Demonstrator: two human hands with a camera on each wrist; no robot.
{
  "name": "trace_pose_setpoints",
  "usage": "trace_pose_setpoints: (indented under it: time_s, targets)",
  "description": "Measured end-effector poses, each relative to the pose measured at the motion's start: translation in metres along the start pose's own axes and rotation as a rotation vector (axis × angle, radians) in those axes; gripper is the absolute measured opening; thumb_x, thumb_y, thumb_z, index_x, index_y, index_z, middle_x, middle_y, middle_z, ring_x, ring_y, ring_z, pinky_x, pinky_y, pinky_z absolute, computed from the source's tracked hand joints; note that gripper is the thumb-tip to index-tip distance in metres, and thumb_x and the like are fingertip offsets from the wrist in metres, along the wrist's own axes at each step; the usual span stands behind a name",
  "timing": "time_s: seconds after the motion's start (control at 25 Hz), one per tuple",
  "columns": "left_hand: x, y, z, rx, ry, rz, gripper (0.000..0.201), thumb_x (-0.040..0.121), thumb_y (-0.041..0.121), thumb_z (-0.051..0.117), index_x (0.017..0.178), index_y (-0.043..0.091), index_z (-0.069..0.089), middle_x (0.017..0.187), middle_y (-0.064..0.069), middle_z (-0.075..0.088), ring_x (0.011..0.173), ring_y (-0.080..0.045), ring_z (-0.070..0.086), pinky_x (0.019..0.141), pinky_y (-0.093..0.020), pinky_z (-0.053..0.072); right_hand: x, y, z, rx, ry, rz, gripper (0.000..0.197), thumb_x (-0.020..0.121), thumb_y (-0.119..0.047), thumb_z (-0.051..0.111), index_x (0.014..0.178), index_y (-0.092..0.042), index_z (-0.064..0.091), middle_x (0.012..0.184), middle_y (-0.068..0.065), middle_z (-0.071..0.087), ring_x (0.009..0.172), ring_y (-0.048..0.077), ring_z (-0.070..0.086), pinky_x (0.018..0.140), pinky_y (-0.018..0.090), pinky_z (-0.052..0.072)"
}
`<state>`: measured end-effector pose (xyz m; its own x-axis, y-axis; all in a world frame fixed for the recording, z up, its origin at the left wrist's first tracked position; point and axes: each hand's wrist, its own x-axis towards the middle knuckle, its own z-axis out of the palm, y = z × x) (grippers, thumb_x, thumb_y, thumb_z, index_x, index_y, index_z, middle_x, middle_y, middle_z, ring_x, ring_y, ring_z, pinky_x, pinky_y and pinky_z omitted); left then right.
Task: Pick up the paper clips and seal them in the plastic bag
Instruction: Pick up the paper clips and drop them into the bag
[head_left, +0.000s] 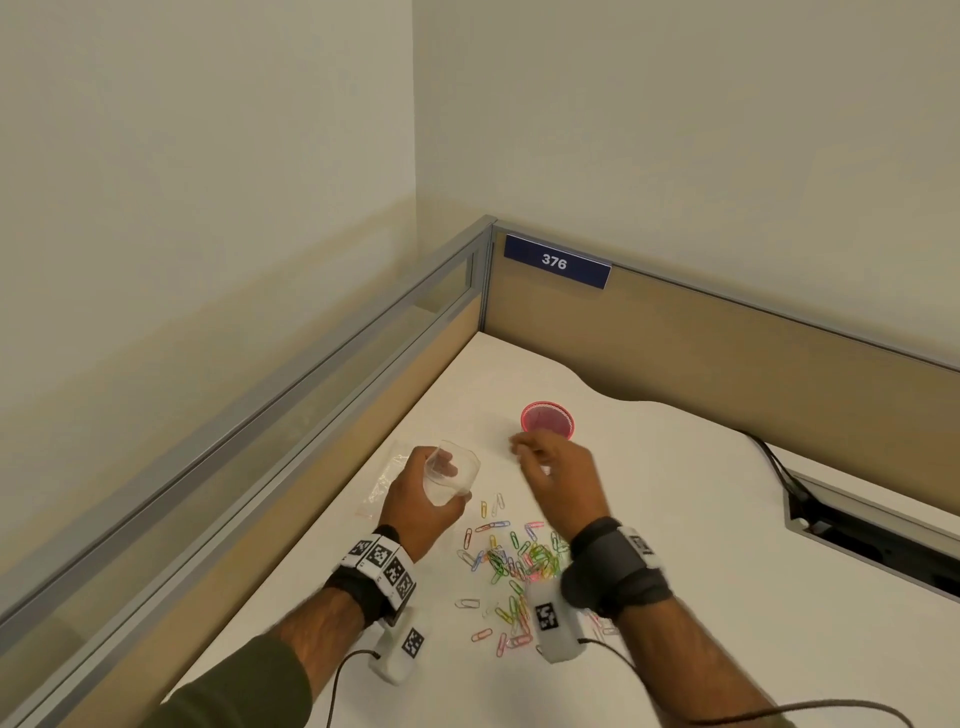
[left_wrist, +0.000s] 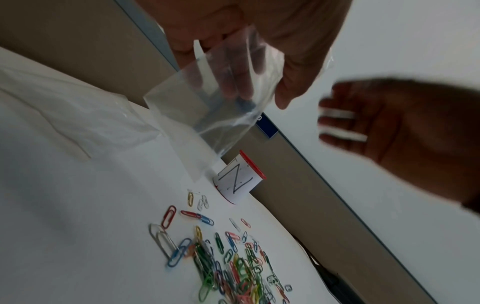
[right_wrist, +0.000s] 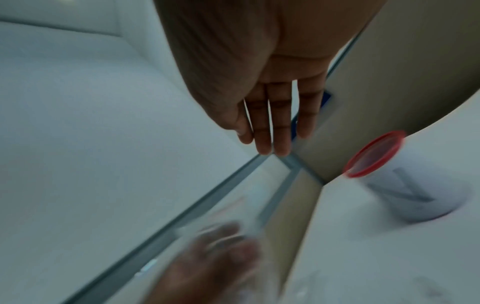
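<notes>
My left hand (head_left: 418, 488) holds a small clear plastic bag (head_left: 451, 474) up off the white desk, with fingers (left_wrist: 233, 82) inside its mouth keeping it spread. My right hand (head_left: 540, 456) hovers just right of the bag, blurred. Its fingers (right_wrist: 272, 127) are straight and I see nothing in them. Many coloured paper clips (head_left: 519, 566) lie in a loose pile on the desk between my wrists, and the paper clips (left_wrist: 233, 267) show in the left wrist view below the bag (left_wrist: 215, 102).
A red-rimmed cup (head_left: 548, 418) with a white paper label (left_wrist: 235, 181) stands behind my right hand. More clear plastic (head_left: 382, 480) lies flat left of the held bag. Partition walls (head_left: 675, 338) close the desk corner, and a cable slot (head_left: 872, 535) sits at the right.
</notes>
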<state>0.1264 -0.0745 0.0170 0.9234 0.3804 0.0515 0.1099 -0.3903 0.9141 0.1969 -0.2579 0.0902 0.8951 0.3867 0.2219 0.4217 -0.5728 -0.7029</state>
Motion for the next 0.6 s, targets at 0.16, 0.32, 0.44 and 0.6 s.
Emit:
trace_pose_setpoints:
  time_s: [0.16, 0.32, 0.44, 0.6]
  targets:
    - [-0.004, -0.001, -0.010, -0.031, -0.032, 0.021, 0.055, 0.076, 0.015, 0.084, 0.118, 0.023, 0.049, 0.114, 0.009, 0.064, 0.111, -0.008, 0.060, 0.087, -0.012, 0.041, -0.016, 0.101, -0.012, -0.424, -0.215, 0.496, 0.035, 0.092, -0.017, 0.049, 0.126, -0.018, 0.058, 0.130, 0.008, 0.057, 0.118, 0.027, 0.055, 0.101, 0.038, 0.046]
    - [-0.008, -0.004, -0.007, -0.043, -0.053, 0.045, 0.059, 0.075, 0.014, 0.084, 0.119, 0.026, 0.047, 0.115, 0.013, 0.062, 0.117, -0.010, 0.058, 0.096, -0.020, 0.042, -0.053, 0.143, 0.002, -0.589, -0.339, 0.724, 0.037, 0.090, -0.014, 0.044, 0.126, -0.010, 0.053, 0.130, 0.013, 0.048, 0.122, 0.032, 0.048, 0.101, 0.042, 0.046]
    - [-0.010, -0.006, -0.001, -0.036, -0.060, 0.047, 0.060, 0.075, 0.014, 0.084, 0.120, 0.026, 0.047, 0.117, 0.009, 0.062, 0.119, -0.012, 0.058, 0.097, -0.020, 0.042, -0.057, 0.131, 0.025, -0.555, -0.371, 0.618, 0.032, 0.092, -0.012, 0.043, 0.121, -0.008, 0.055, 0.130, 0.014, 0.048, 0.119, 0.031, 0.050, 0.100, 0.038, 0.046]
    - [-0.012, -0.004, 0.003, -0.015, -0.082, 0.052, 0.062, 0.075, 0.014, 0.085, 0.122, 0.025, 0.047, 0.119, 0.007, 0.061, 0.119, -0.014, 0.058, 0.101, -0.026, 0.044, -0.051, 0.117, 0.033, -0.425, -0.372, 0.545, 0.038, 0.092, -0.031, 0.055, 0.126, -0.013, 0.055, 0.133, 0.010, 0.050, 0.120, 0.028, 0.052, 0.102, 0.037, 0.045]
